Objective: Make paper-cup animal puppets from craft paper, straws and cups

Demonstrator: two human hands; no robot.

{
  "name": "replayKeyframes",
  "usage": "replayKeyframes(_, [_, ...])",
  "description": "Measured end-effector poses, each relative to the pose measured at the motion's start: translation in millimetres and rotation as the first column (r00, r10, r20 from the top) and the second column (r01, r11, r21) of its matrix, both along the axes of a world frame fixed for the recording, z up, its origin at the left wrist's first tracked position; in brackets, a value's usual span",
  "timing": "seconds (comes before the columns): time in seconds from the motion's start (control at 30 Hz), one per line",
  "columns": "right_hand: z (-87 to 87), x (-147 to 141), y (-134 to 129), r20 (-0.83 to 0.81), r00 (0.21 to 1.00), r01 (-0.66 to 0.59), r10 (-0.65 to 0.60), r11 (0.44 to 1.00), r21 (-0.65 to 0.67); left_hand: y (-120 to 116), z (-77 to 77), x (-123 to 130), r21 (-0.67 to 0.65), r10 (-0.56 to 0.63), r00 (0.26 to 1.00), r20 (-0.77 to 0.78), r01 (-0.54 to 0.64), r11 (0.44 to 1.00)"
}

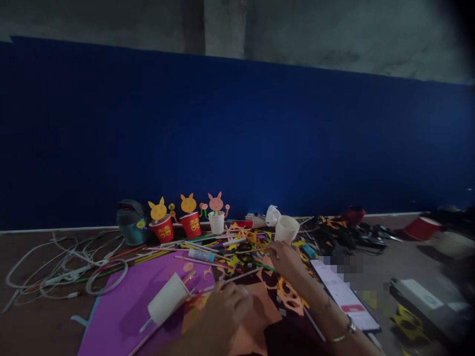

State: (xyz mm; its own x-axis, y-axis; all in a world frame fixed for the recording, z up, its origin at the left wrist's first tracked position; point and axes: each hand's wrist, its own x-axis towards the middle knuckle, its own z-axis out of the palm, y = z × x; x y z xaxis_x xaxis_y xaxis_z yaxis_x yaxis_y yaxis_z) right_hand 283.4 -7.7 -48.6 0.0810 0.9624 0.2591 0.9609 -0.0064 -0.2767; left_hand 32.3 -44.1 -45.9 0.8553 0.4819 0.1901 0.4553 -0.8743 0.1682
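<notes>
Hands (226, 306) over cluttered brown surface (25, 321); blue panel (237, 138), grey wall (334, 34) behind.

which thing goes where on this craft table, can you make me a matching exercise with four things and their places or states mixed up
Things
1. flat orange paper sheet
2. slim rectangular phone
3. long white flexible cable
4. pink paper animal head with pointed ears

Places and states
A. tangled, at the far left
B. above a small white paper cup, rightmost of three heads
C. partly hidden behind the left hand
D. screen lit, beside the right forearm

Right pairs
1-C
2-D
3-A
4-B
</notes>
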Motion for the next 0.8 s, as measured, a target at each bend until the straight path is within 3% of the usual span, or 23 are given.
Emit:
replayKeyframes(0.1, [0.7, 3.2, 1.5, -0.006, 1.000, 0.006, -0.006, 1.000, 0.001, -8.7, -39.6, 11.6, 0.040, -0.075, 0.992, 0.103, 0.071, 0.997])
replayKeyframes(0.17, [1.2, 8.0, -0.9, -0.002, 1.000, 0.020, -0.020, 1.000, -0.001, -9.7, -53.0, 12.2, 0.040, -0.060, 0.983, 0.174, 0.054, 0.998])
replayKeyframes(0.37, [4.0, 12.4, -1.8, 0.027, 1.000, 0.012, -0.012, 1.000, -0.018, -9.6, -53.0, 2.8, -0.073, 0.171, 0.954, 0.244, -0.158, 0.985])
replayKeyframes(0.43, [5.8, 3.6, 5.8, 0.036, 0.999, -0.036, 0.036, 0.999, -0.023, -9.5, -54.6, 3.2, -0.153, 0.206, 0.948, 0.244, -0.172, 0.973])
replayKeyframes(0.53, [8.3, -19.9, 24.5, 0.057, 0.986, -0.157, 0.159, 0.987, -0.033, -8.9, -58.8, 5.7, -0.252, 0.260, 0.938, 0.231, -0.200, 0.947])
replayKeyframes(0.7, [6.1, -70.9, 64.0, 0.108, 0.922, -0.368, 0.372, 0.928, -0.056, -8.4, -60.5, 7.0, -0.304, 0.320, 0.914, 0.249, -0.240, 0.922])
replayKeyframes(0.8, [0.8, -92.5, 83.8, 0.132, 0.886, -0.435, 0.445, 0.895, -0.098, -8.1, -58.8, 7.2, -0.374, 0.381, 0.874, 0.301, -0.259, 0.890])
